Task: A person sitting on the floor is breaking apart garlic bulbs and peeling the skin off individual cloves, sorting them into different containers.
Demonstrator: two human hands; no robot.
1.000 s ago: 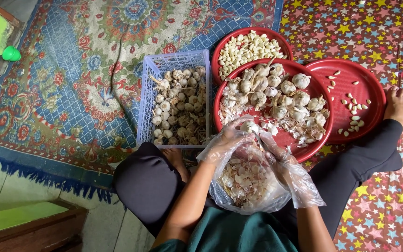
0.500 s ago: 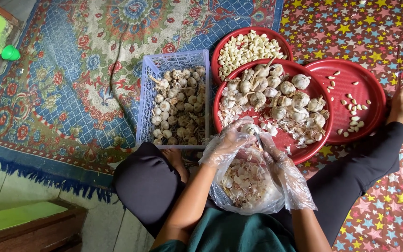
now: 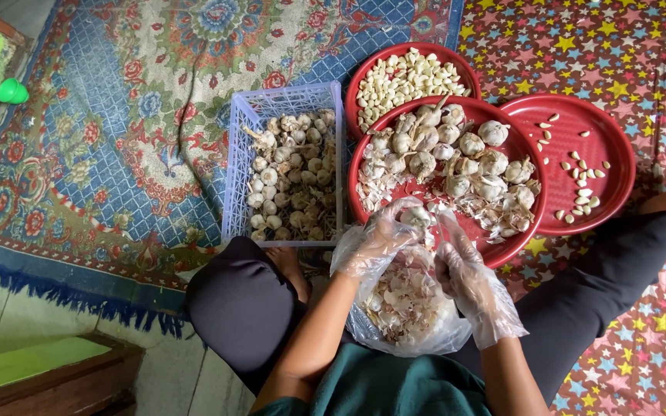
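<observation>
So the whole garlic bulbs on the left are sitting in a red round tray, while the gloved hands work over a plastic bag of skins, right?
Not quite. The head view shows those whole garlic bulbs in a pale blue rectangular plastic crate, not a red round tray. The rest holds: the gloved left hand and right hand work over the plastic bag of skins.

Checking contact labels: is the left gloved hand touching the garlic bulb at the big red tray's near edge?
Touching. The head view shows the left hand with its gloved fingers wrapped around the garlic bulb, no gap visible.

Red basin [image 3: 364, 185] crowding both hands' front.
</observation>
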